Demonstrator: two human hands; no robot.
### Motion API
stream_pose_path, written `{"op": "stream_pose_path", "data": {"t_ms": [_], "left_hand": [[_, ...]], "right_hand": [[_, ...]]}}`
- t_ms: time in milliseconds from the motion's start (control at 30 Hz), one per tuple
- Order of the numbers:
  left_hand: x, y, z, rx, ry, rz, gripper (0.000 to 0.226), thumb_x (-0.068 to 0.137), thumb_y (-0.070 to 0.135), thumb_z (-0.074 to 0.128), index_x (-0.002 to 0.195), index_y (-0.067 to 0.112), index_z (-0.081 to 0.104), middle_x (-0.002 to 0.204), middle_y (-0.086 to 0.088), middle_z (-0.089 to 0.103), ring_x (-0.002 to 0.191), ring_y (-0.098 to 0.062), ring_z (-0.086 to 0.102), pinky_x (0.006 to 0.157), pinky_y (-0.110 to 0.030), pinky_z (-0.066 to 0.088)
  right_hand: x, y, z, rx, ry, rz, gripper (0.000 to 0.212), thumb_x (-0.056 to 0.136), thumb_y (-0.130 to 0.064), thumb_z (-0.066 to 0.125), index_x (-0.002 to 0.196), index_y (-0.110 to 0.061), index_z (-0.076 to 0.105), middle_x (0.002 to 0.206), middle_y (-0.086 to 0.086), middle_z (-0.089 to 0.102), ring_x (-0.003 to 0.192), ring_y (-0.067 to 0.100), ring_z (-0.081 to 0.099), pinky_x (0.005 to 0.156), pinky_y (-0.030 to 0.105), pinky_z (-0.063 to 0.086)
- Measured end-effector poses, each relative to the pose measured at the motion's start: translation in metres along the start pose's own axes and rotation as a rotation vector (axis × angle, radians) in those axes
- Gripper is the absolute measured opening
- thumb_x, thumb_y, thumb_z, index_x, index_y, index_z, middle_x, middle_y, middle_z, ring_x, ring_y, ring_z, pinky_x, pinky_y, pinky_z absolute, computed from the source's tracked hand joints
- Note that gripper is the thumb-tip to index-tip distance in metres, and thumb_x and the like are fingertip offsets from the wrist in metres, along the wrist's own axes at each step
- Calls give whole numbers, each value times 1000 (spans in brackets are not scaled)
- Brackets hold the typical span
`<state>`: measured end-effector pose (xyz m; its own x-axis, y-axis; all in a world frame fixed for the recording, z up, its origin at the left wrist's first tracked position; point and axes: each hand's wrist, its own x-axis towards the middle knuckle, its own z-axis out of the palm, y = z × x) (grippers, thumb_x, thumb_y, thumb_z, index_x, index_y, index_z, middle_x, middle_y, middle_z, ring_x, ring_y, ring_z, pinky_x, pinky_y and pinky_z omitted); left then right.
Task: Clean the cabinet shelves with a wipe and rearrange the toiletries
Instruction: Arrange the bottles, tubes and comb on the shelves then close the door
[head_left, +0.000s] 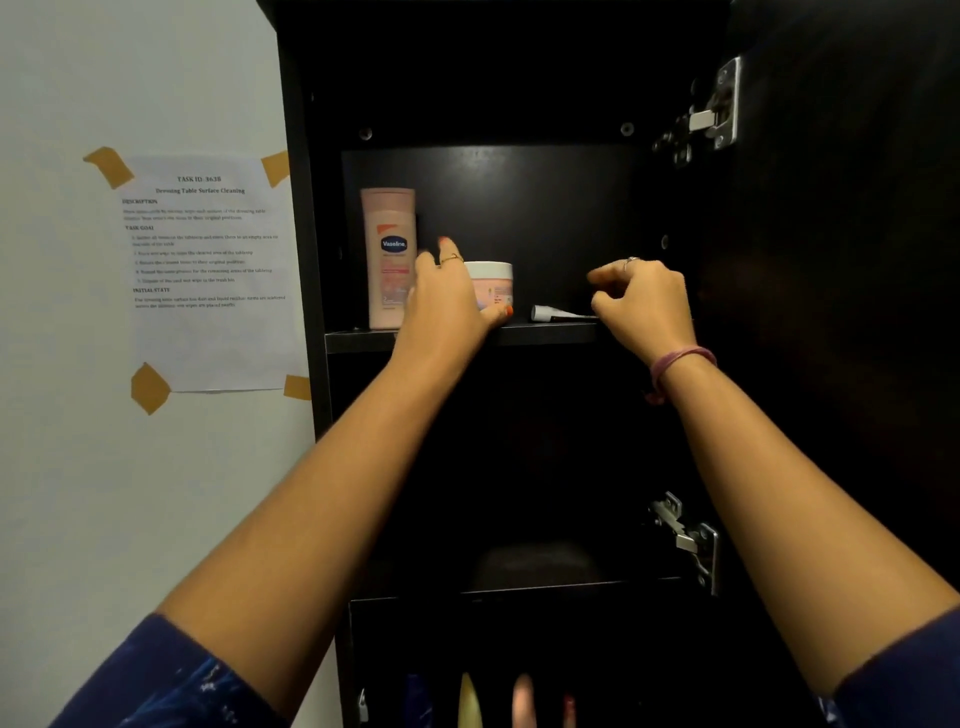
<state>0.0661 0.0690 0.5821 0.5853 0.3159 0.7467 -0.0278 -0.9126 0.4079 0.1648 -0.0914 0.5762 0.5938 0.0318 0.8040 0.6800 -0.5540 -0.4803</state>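
A dark cabinet stands open, and its upper shelf (545, 332) carries the toiletries. A tall pink Vaseline lotion bottle (389, 254) stands upright at the shelf's left. Just right of it sits a white-lidded cream jar (493, 283), with my left hand (447, 306) wrapped around it, thumb at the front. A small white tube (553, 313) lies flat on the shelf to the right. My right hand (644, 304) hovers at the tube's tail end with fingers curled; I cannot tell whether it grips the tube. No wipe is in view.
The open cabinet door (841, 260) with metal hinges (719, 109) stands close on the right. A taped instruction sheet (208, 270) hangs on the wall at left. A lower shelf (519, 592) is dark, and several bottle tops (470, 696) show at the bottom edge.
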Motion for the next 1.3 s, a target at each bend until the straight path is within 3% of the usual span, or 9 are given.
{"op": "stream_pose_path", "data": {"t_ms": [100, 267, 433, 533, 667, 867, 1100, 1300], "left_hand": [[-24, 4, -2, -3, 85, 82, 85, 82, 33, 69, 145, 5, 20, 138, -14, 35, 125, -28, 42, 106, -34, 34], [-75, 0, -1, -130, 158, 178, 57, 84, 28, 66, 133, 9, 44, 126, -7, 47, 113, -18, 50, 97, -21, 36], [-132, -21, 15, -256, 133, 153, 53, 84, 26, 67, 131, 16, 47, 124, -1, 50, 108, -11, 55, 96, -26, 48], [-173, -38, 34, -303, 97, 124, 49, 84, 26, 67, 128, 16, 50, 121, 0, 51, 106, -9, 56, 91, -19, 48], [-231, -57, 64, -359, 0, 36, 43, 85, 29, 64, 125, 20, 51, 115, 13, 47, 103, -2, 53, 85, -7, 43], [-317, -87, 111, -383, -196, -129, 36, 85, 29, 65, 119, 22, 56, 106, 17, 47, 93, 6, 54, 80, -3, 42], [-411, -126, 165, -319, -466, -353, 33, 86, 27, 63, 118, 21, 57, 111, 11, 52, 91, -2, 56, 76, -14, 42], [-468, -152, 210, -295, -652, -541, 31, 87, 23, 61, 117, 18, 58, 113, 4, 53, 82, -4, 55, 77, -18, 45]], "right_hand": [[-14, 0, -1, 211, 117, -6, 28, 83, -7, 60, 108, -16, 69, 105, 0, 70, 91, 3, 61, 80, 7, 43], [-48, -5, -8, 479, 220, 53, 28, 82, -5, 61, 106, -17, 69, 101, -4, 69, 91, 4, 65, 83, 12, 49], [-109, -1, -1, 636, 236, 144, 27, 84, -3, 63, 109, -12, 67, 98, -6, 67, 88, -4, 64, 82, 11, 51], [-158, 12, 7, 666, 213, 213, 26, 85, -3, 63, 107, -16, 66, 95, -12, 66, 86, -11, 63, 78, 8, 49], [-233, 42, 18, 676, 175, 327, 28, 85, -3, 64, 100, -27, 65, 96, -13, 67, 92, -6, 64, 77, 8, 49], [-337, 100, 37, 618, 82, 631, 33, 83, -1, 64, 91, -34, 66, 94, -12, 69, 90, -4, 66, 74, 8, 49], [-440, 155, 53, 471, -13, 917, 35, 84, 1, 63, 89, -33, 66, 91, -11, 69, 82, -6, 66, 70, 6, 49], [-507, 190, 75, 352, -119, 1146, 26, 84, 1, 62, 96, -20, 69, 99, 4, 71, 92, 12, 67, 88, 26, 52]]}}
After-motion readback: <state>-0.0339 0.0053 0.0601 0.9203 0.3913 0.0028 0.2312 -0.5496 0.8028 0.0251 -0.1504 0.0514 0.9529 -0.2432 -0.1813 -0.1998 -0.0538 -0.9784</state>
